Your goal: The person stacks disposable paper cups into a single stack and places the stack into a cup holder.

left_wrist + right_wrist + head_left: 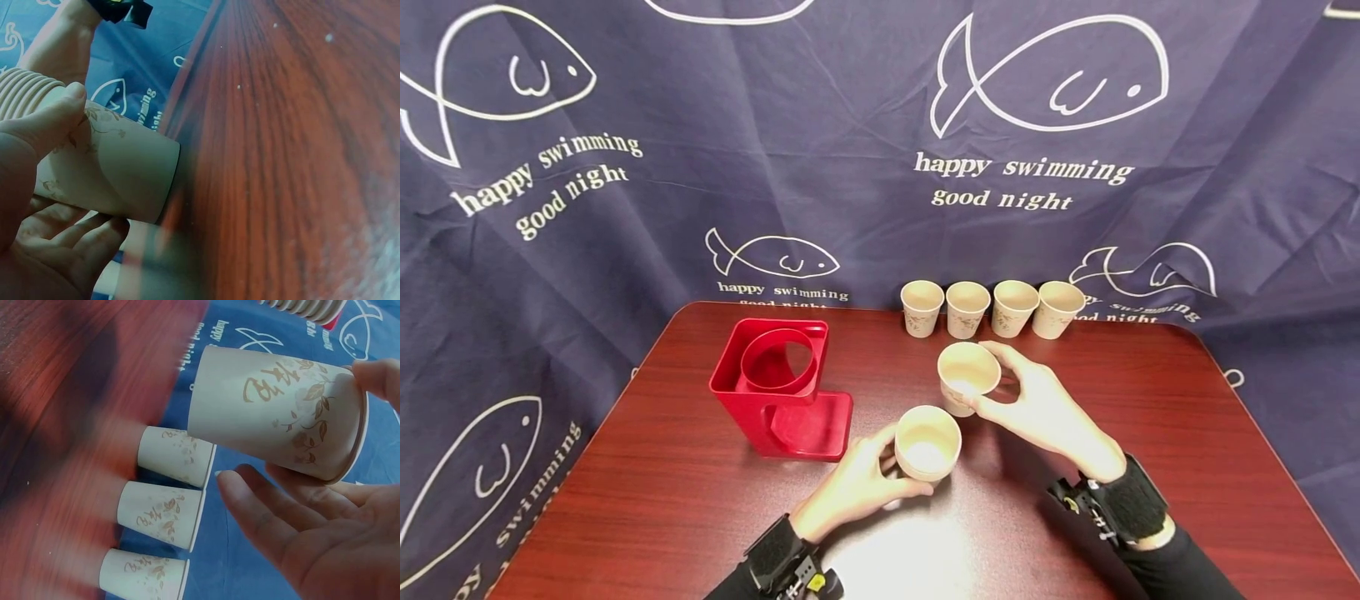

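"So, what did the left hand (pixel 863 475) have?"

"A stack of paper cups (pixel 928 442), gripped at lower centre of the head view! The left wrist view showed the thumb along its wall and the nested rims piled toward the upper left."

"And the right hand (pixel 1043 410)?"

"Right of centre, it held a single cup (pixel 966 375) between thumb and fingers, mouth up. The right wrist view caught the brown leaf print, with the thumb up at the rim."

"How close were the two?"

"Near each other, the single cup above and to the right of the stack in the frame. Whether either touched the surface (pixel 647 467), I could not tell."

"And around them?"

"A row of four cups (pixel 1013 310) stood along the far edge, right of centre, all mouth up. Left of centre stood a red holder (pixel 748 417), with a round ring in its top, near the left hand. Dark blue cloth (pixel 850 125) with white fish outlines filled the top of the frame!"
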A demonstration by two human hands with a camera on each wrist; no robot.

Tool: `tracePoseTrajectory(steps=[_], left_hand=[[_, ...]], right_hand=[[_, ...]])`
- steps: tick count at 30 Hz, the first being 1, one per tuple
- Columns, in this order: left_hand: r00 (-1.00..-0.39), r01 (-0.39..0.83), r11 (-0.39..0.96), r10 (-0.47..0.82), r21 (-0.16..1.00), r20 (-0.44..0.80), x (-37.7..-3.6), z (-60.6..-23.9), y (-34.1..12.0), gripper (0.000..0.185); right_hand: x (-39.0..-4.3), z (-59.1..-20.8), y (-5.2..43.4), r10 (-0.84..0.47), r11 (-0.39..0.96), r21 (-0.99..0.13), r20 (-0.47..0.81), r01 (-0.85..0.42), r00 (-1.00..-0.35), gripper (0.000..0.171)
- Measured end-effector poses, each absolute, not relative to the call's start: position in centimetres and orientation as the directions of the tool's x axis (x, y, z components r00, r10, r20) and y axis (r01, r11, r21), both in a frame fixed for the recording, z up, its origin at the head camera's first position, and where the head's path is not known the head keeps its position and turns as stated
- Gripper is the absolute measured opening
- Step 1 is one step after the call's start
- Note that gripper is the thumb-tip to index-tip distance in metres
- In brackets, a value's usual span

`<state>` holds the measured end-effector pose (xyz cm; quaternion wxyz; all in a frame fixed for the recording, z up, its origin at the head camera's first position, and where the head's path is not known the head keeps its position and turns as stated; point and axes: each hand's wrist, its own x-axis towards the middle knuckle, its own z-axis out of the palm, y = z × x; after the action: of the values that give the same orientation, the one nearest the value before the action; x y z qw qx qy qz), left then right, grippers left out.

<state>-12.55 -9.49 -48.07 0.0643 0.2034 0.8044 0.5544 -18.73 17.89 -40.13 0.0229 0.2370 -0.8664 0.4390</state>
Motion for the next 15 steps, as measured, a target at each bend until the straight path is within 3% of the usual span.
tracePoseTrajectory(steps=[15], left_hand=[[-0.909,0.293,0.336,0.389,0.895,0.152,-12.52,-48.01,-9.53,0.071]], right_hand=[[-18.19,-40.45,18.88,-0.395,0.536,-0.716,0.255,-0.447,-0.883,0.067]])
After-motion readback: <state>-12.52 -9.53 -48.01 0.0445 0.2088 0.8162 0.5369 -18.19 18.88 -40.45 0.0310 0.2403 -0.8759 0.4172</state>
